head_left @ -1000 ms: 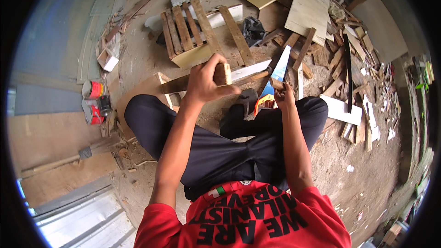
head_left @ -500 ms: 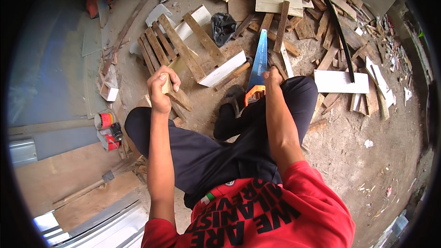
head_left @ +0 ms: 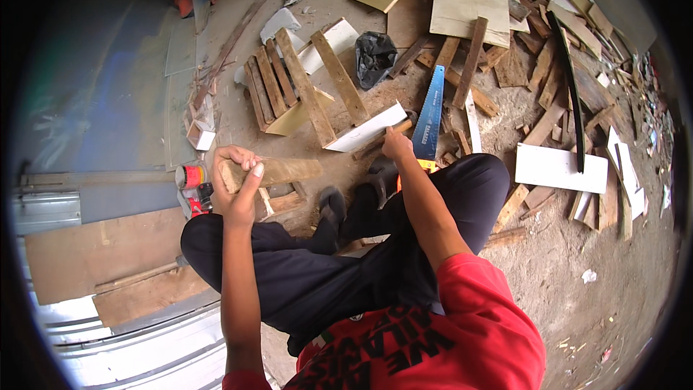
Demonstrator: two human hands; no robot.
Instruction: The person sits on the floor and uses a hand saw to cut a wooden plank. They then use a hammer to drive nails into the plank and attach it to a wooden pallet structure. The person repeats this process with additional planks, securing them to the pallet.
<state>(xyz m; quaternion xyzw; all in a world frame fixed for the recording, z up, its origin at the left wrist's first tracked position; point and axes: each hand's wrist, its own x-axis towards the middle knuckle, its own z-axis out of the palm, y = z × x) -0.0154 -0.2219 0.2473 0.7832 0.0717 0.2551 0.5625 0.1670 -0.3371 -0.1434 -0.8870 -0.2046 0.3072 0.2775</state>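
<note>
My left hand [head_left: 237,177] is wrapped round one end of a short wooden board [head_left: 285,169], its thumb over the top; the board points right above my bent left leg. My right hand [head_left: 397,146] is closed on the wooden handle of a hammer [head_left: 403,126], which lies beside a white-faced board on the ground. The dark hammer head shows just beyond my fingers, and my hand hides part of the handle. Right of it stands a handsaw [head_left: 431,112] with a blue blade and an orange-yellow handle, which my right leg partly covers.
Ahead lies a slatted wooden frame [head_left: 307,90], with a black plastic bag [head_left: 375,59] beside it. Scrap boards [head_left: 541,65] are heaped at the far right, with a white panel [head_left: 561,167] in front. Red cans [head_left: 190,176] stand left of my knee; sheets [head_left: 108,245] lie beyond.
My right hand has moved left from beside the saw and my knee onto the hammer handle. My left hand has turned the wooden board more level and shifted left. The view has swung slightly left.
</note>
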